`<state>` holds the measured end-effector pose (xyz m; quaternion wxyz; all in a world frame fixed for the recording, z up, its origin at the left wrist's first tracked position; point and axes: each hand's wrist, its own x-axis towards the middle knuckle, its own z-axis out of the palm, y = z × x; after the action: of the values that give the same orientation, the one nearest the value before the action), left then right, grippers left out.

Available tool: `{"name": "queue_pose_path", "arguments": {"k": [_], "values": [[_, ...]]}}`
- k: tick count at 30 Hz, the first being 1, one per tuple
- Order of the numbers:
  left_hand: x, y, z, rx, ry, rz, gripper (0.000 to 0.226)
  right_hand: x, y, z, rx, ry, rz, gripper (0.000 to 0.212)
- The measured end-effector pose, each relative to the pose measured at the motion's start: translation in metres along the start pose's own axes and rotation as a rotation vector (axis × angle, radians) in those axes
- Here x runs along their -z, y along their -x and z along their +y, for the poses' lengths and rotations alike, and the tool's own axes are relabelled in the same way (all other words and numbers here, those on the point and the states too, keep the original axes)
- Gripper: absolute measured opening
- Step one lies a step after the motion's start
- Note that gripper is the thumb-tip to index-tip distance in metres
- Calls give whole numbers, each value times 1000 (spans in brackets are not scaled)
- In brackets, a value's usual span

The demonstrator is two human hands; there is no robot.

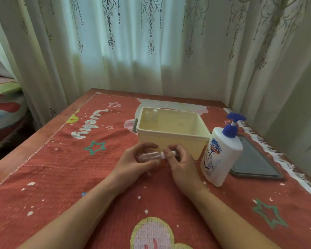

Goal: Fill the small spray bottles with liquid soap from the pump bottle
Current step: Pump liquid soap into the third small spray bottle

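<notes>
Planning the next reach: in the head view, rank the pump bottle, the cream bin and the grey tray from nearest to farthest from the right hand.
1. Cream bin: just beyond the right hand, its front wall behind the fingertips.
2. Pump bottle: to the hand's right, a clear gap away.
3. Grey tray: farther right, behind the bottle.

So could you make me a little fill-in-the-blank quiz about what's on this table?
1. The pump bottle has a pump head coloured ____.
2. Both hands hold one small spray bottle, which lies ____ rather than upright.
3. The pump bottle stands to the ____ of the cream bin.
4. The right hand grips the bottle at its ____ end.

Missing words: blue; sideways; right; cap
</notes>
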<state>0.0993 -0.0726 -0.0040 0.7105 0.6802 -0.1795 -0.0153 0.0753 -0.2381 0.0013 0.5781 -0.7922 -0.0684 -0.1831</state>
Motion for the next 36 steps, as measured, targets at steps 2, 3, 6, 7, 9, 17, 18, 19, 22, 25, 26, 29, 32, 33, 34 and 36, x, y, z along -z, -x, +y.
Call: {"name": "queue_pose_path", "arguments": {"k": [2, 3, 6, 7, 9, 17, 18, 19, 22, 25, 26, 29, 32, 33, 34, 36], "values": [[-1, 2, 3, 5, -9, 10, 31, -1, -1, 1, -25, -23, -26, 12], [-2, 3, 3, 4, -16, 11, 29, 0, -1, 1, -40, -46, -40, 13], [0, 3, 1, -22, -79, 15, 30, 4, -1, 4, -65, -89, -77, 19], [1, 3, 0, -33, -94, 14, 30, 5, -1, 5, -64, -83, -88, 21], [1, 4, 0, -48, -101, 7, 32, 7, -1, 5, -58, -78, -105, 25], [0, 6, 2, -56, -75, -18, 34, 11, -3, 5, -100, -219, -222, 33], [0, 6, 2, -60, -77, -21, 34, 12, -3, 5, -106, -235, -233, 33], [-1, 7, 3, -65, -82, -24, 34, 12, -3, 6, -111, -248, -239, 32], [-1, 7, 4, -65, -85, -28, 36, 11, -3, 6, -116, -258, -239, 28], [0, 7, 4, -58, -89, -11, 35, 11, -3, 5, -96, -250, -241, 24], [0, 6, 4, -45, -81, -10, 33, 11, -3, 5, -81, -242, -241, 21], [-1, 6, 7, 2, -7, -8, 23, 13, -2, 3, -17, -183, -242, 14], [1, 6, 6, -23, -34, 1, 28, 15, -3, 3, -30, -200, -260, 14], [1, 6, 5, -36, -48, -3, 31, 16, -4, 3, -48, -214, -267, 15], [1, 7, 5, -49, -57, -10, 33, 17, -4, 3, -69, -230, -269, 16], [2, 7, 4, -71, -88, -1, 36, 19, -6, 2, -116, -261, -260, 21]]}}
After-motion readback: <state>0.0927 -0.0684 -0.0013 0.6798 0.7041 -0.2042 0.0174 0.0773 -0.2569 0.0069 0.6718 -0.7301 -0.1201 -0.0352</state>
